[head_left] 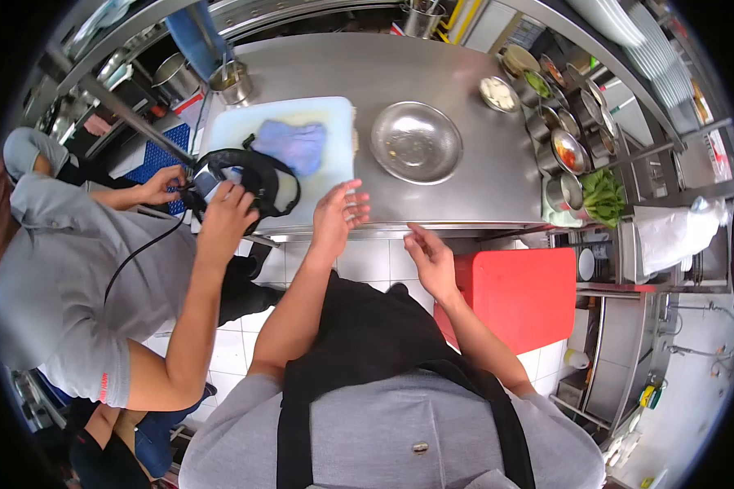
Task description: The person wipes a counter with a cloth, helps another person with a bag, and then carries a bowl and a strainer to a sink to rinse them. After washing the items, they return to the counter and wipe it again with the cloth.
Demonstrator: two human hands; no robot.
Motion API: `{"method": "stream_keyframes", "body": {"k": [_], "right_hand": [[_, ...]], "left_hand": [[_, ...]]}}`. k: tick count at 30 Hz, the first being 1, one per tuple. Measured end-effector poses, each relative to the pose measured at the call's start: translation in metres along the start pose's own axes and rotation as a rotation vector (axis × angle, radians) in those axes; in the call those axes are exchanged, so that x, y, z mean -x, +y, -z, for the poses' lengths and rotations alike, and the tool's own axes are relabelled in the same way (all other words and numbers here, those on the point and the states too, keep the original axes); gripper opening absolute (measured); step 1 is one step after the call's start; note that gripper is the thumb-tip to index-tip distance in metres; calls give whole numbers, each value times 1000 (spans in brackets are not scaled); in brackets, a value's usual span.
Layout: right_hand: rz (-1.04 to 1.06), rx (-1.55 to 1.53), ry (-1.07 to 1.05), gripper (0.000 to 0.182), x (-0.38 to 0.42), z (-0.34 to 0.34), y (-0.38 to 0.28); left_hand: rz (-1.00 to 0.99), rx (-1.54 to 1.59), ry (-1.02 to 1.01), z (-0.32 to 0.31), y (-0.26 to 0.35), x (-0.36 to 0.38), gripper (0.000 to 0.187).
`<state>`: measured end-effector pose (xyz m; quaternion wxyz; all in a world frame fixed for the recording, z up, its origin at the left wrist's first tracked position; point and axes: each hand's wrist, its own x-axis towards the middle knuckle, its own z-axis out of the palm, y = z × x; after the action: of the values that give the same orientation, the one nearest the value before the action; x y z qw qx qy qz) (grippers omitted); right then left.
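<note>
My left hand (339,216) is raised with its fingers spread and nothing in it, close to the right front corner of the white cutting board (338,110). My right hand (432,259) hovers in front of the steel table's front edge, fingers loosely apart, also holding nothing. A bluish cloth (298,148) lies on the board. Right of the board sits a wide, shallow metal bowl (416,143) with a little residue inside, touched by neither hand.
At my left, a co-worker (81,269) handles a black strapped device (257,175) with a cable, over the board. Small metal containers of food (568,153) and leafy greens (602,197) line the table's right side. A red bin-like box (518,293) stands below.
</note>
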<state>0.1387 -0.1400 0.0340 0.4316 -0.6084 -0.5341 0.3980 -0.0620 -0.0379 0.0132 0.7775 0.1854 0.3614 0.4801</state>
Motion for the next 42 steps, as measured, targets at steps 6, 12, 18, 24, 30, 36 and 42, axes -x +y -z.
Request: {"method": "stream_keyframes", "body": {"k": [6, 12, 18, 24, 30, 36, 42], "right_hand": [[-185, -57, 101, 32, 55, 77, 58], [-241, -77, 183, 30, 66, 135, 81], [-323, -80, 242, 31, 51, 163, 84], [-266, -64, 262, 30, 18, 155, 61], [-301, -59, 259, 31, 12, 127, 83], [-389, -103, 232, 31, 2, 103, 95], [-361, -13, 234, 32, -27, 98, 77]], "left_hand": [[-7, -611, 266, -67, -14, -70, 59], [-57, -747, 430, -89, -30, -108, 59], [-194, -788, 434, -90, -25, -134, 41], [-174, -787, 411, -73, 12, -186, 33], [-168, -743, 452, -52, 78, -246, 24], [-150, -814, 497, -47, 136, -273, 23], [-446, -1495, 819, -37, 169, -287, 29]]}}
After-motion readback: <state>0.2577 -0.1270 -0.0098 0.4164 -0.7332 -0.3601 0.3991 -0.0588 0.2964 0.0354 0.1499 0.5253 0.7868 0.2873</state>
